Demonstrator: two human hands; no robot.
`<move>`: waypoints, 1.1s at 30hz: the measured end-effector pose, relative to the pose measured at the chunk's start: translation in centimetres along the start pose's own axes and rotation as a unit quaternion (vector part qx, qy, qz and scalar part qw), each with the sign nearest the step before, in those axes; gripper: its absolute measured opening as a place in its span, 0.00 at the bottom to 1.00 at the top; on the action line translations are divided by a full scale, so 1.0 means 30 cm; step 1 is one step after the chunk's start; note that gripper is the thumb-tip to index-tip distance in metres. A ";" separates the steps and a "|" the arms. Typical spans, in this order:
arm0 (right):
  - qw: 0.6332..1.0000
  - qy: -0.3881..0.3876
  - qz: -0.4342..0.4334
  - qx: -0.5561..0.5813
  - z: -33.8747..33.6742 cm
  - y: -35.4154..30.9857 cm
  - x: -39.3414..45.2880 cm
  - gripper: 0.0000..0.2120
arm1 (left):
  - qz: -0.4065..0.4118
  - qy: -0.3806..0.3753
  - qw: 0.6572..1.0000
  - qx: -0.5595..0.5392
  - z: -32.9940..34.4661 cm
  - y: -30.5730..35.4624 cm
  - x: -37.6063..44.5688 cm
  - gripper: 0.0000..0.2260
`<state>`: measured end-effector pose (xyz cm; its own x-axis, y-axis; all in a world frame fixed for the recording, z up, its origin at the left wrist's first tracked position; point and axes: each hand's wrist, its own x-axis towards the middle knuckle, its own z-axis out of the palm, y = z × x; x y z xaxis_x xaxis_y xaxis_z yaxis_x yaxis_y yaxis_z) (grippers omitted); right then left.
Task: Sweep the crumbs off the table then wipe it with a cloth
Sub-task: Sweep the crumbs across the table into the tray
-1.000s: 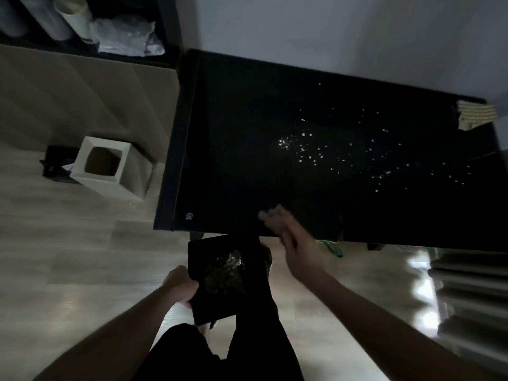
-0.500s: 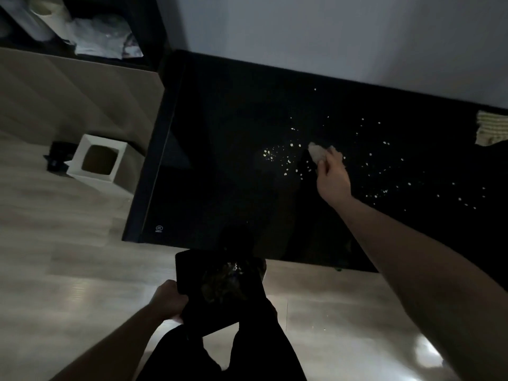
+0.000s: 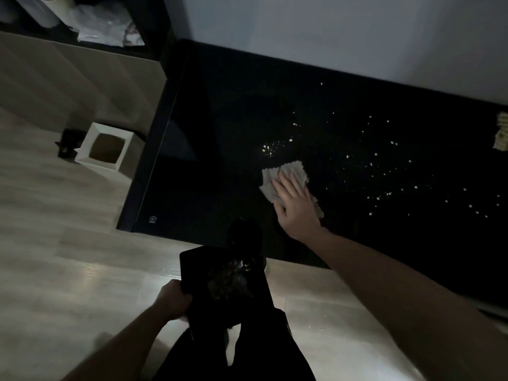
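R hand (image 3: 295, 204) flat, pressing grey cloth (image 3: 283, 178) on table (image 3: 220, 160); L hand (image 3: 176, 301) grips black tray (image 3: 220, 292); risk: crumbs (image 3: 270, 148) overshoot tray, hit floor.

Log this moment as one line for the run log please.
right hand flat on grey cloth | left hand holds tray | crumbs remain on table

"CCC" mark on table (image 3: 192, 188) corner
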<state>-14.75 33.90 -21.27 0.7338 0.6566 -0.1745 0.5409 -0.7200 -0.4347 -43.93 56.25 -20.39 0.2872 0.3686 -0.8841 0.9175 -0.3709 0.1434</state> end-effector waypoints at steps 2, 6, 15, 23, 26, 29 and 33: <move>1.000 -0.003 -0.018 0.016 0.037 -0.058 -0.080 0.26 | 0.008 -0.005 1.000 0.007 0.001 0.015 -0.016 0.05; 0.997 -0.007 -0.054 0.057 0.120 -0.175 -0.265 0.24 | 0.013 -0.011 1.000 -0.011 0.003 0.029 -0.033 0.04; 0.989 -0.056 -0.022 0.138 0.211 -0.404 -0.535 0.29 | 0.015 -0.035 0.996 -0.085 0.006 0.043 -0.064 0.11; 0.957 0.090 0.076 0.266 -0.082 -0.268 -0.380 0.25 | 0.022 -0.044 0.996 -0.078 0.009 0.020 -0.009 0.14; 0.958 0.113 0.095 0.245 -0.183 -0.146 -0.214 0.24 | 0.031 -0.041 0.998 -0.047 0.019 -0.001 0.039 0.15; 0.963 0.140 0.089 0.211 -0.241 -0.033 -0.023 0.23 | 0.030 -0.035 0.999 -0.022 0.008 0.028 0.016 0.11; 0.967 0.144 0.106 0.183 -0.295 0.058 0.225 0.22 | 0.014 -0.026 1.000 0.007 0.011 0.038 0.017 0.08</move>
<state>-5.21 35.08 -15.40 0.9249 0.3749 -0.0628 0.2230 -0.6690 -0.7090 -42.81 55.73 -20.82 0.2980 0.3134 -0.9017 0.9054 -0.3921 0.1630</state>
